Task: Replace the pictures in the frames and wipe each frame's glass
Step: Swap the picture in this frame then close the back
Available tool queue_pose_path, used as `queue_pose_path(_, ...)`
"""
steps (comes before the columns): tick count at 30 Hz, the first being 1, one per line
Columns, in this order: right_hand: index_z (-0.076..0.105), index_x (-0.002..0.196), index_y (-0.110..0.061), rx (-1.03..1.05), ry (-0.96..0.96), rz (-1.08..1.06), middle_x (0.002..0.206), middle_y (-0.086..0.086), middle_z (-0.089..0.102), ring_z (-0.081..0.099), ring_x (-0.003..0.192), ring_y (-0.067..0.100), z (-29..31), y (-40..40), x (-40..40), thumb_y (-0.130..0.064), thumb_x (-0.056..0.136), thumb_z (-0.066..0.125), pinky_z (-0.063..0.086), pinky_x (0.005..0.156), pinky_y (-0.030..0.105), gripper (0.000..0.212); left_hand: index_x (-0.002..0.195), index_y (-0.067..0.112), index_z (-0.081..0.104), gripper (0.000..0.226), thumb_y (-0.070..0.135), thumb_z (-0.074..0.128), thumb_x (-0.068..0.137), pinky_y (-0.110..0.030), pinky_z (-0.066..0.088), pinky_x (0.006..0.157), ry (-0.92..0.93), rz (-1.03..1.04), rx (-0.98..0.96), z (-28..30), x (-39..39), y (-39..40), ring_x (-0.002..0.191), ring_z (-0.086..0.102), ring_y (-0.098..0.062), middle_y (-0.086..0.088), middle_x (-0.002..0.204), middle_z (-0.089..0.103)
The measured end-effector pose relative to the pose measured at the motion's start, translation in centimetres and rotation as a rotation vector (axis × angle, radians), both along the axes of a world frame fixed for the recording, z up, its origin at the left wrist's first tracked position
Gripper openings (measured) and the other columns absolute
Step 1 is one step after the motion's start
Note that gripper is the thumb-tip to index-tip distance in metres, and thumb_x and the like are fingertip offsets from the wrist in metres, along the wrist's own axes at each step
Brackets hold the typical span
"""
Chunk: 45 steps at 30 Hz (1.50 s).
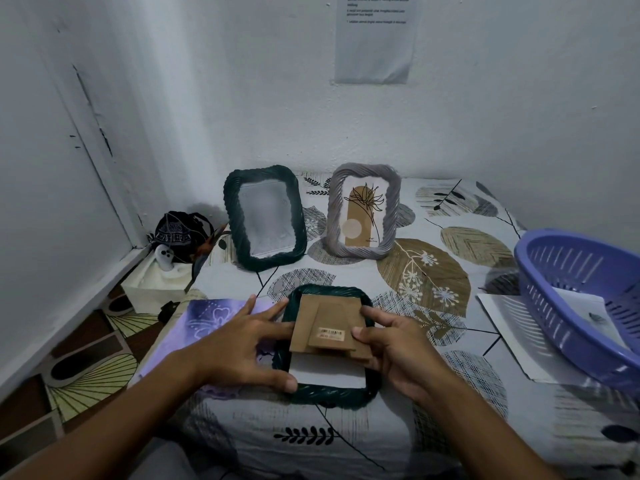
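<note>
The right hand (pixel 391 344) has its thumb pressed on the right edge of a brown cardboard backing board (pixel 329 323), with the fingers curled behind that edge, so it is pinching the board. The board carries a barcode sticker (pixel 331 334) and a folded cardboard stand flap, and it sits skewed over the back of a dark green frame with a twisted rope-like rim (pixel 325 393), which lies face down on the patterned leaf-print bedsheet (pixel 433 282). Below the board a strip of white sheet (pixel 325 370) shows inside the frame opening. The left hand (pixel 239 341) lies spread beside the frame's left rim: its fingertips touch the left edge of the board and the rim, and its thumb rests on the lower left corner of the frame; it presses rather than grips. Under that hand lies a purple paper with white flower outlines (pixel 207 320). Farther back, a second dark green rope-rimmed frame (pixel 265 216) stands upright with a pale, blank-looking pane, and just right of it a grey rope-rimmed frame (pixel 362 211) stands holding a beige botanical print. At the right edge a purple slotted plastic basket (pixel 581 299) rests partly on white paper sheets (pixel 509 327). In the left corner sits a small dark patterned pouch (pixel 180 233).
</note>
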State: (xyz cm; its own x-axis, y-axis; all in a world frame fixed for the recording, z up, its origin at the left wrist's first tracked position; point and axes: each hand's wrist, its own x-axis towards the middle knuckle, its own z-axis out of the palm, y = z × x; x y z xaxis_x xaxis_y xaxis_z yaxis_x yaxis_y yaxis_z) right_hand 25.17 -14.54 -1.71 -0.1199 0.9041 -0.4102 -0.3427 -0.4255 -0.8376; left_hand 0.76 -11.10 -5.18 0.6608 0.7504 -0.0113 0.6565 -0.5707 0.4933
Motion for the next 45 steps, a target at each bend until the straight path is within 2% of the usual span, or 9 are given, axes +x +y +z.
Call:
queue_pose_path(6, 0.046, 0.134, 0.001, 0.001, -0.064, 0.018, 0.085, 0.017, 0.069, 0.066, 0.049, 0.018, 0.1, 0.2, 0.0, 0.017, 0.084, 0.053, 0.049, 0.036, 0.022, 0.052, 0.133, 0.049, 0.047, 0.077, 0.083, 0.056, 0.065, -0.041, -0.016, 0.116, -0.062, 0.010, 0.027, -0.1, -0.2, 0.2, 0.143, -0.004, 0.007, 0.031, 0.148, 0.026)
queue_pose_path(9, 0.047, 0.133, 0.000, -0.005, -0.084, 0.028, 0.086, 0.017, 0.069, 0.067, 0.051, 0.018, 0.2, 0.3, 0.0, 0.018, 0.084, 0.053, 0.050, 0.038, 0.023, 0.053, 0.114, 0.035, 0.067, 0.070, 0.083, 0.060, 0.062, -0.048, 0.002, 0.121, -0.226, 0.129, 0.099, -0.2, -0.9, 0.2, 0.140, 0.022, 0.008, 0.025, 0.133, 0.053)
queue_pose_path(11, 0.047, 0.133, 0.000, -0.006, -0.101, 0.025, 0.087, 0.016, 0.068, 0.068, 0.053, 0.018, 0.2, 0.4, 0.0, 0.018, 0.084, 0.053, 0.051, 0.039, 0.024, 0.053, 0.110, 0.035, 0.069, 0.062, 0.077, 0.067, 0.063, -0.051, 0.016, 0.119, -0.339, 0.195, 0.121, -0.3, -1.4, 0.3, 0.134, 0.036, 0.004, 0.017, 0.126, 0.061)
queue_pose_path(16, 0.047, 0.134, 0.001, -0.004, -0.142, 0.028, 0.084, 0.014, 0.067, 0.067, 0.050, 0.016, 0.2, 0.4, -0.1, 0.018, 0.084, 0.053, 0.050, 0.037, 0.023, 0.053, 0.115, 0.045, 0.065, 0.055, 0.063, 0.077, 0.065, -0.048, 0.038, 0.109, -0.413, 0.160, 0.051, 0.0, -0.9, 0.0, 0.136, 0.038, -0.002, 0.021, 0.127, 0.060)
queue_pose_path(23, 0.040, 0.141, -0.003, 0.007, -0.248, 0.065, 0.088, 0.014, 0.066, 0.065, 0.048, 0.013, 0.0, 0.6, 0.0, 0.015, 0.085, 0.054, 0.049, 0.037, 0.022, 0.061, 0.109, 0.042, 0.069, 0.052, 0.065, 0.076, 0.063, -0.050, 0.033, 0.112, -0.379, 0.146, 0.066, -0.8, -0.7, 0.1, 0.137, 0.034, 0.002, 0.026, 0.127, 0.058)
queue_pose_path(28, 0.038, 0.143, -0.005, 0.020, -0.305, 0.081, 0.092, 0.015, 0.066, 0.064, 0.048, 0.013, -0.3, 0.8, 0.2, 0.013, 0.085, 0.056, 0.050, 0.040, 0.023, 0.063, 0.103, 0.031, 0.074, 0.055, 0.069, 0.073, 0.062, -0.041, 0.022, 0.117, -0.387, 0.142, 0.085, -1.0, -0.3, 0.3, 0.136, 0.032, 0.005, 0.024, 0.123, 0.061)
queue_pose_path(35, 0.035, 0.145, -0.007, 0.053, -0.448, 0.135, 0.098, 0.018, 0.065, 0.061, 0.045, 0.017, -0.2, 0.7, 0.3, 0.009, 0.085, 0.060, 0.051, 0.040, 0.027, 0.067, 0.111, 0.037, 0.069, 0.059, 0.069, 0.074, 0.061, -0.032, 0.014, 0.117, -0.388, 0.131, 0.113, -1.1, -0.3, 0.6, 0.136, 0.034, 0.004, 0.021, 0.128, 0.056)
queue_pose_path(40, 0.033, 0.146, -0.006, 0.127, -0.628, 0.224, 0.070, 0.011, 0.066, 0.058, 0.036, 0.015, 0.3, 0.5, 0.5, 0.000, 0.086, 0.063, 0.036, 0.033, 0.020, 0.068, 0.108, 0.031, 0.072, 0.062, 0.071, 0.072, 0.061, -0.042, 0.015, 0.119, -0.360, 0.110, 0.143, -1.4, -0.4, 1.0, 0.137, 0.033, 0.003, 0.023, 0.120, 0.062)
queue_pose_path(45, 0.034, 0.145, -0.008, 0.182, -0.781, 0.324, 0.075, 0.010, 0.068, 0.057, 0.038, 0.013, 0.3, 0.9, 0.6, -0.007, 0.087, 0.065, 0.040, 0.037, 0.020, 0.066, 0.106, 0.026, 0.073, 0.069, 0.076, 0.070, 0.058, -0.041, 0.014, 0.119, -0.334, 0.102, 0.190, -1.6, -0.4, 1.1, 0.136, 0.031, 0.006, 0.029, 0.117, 0.059)
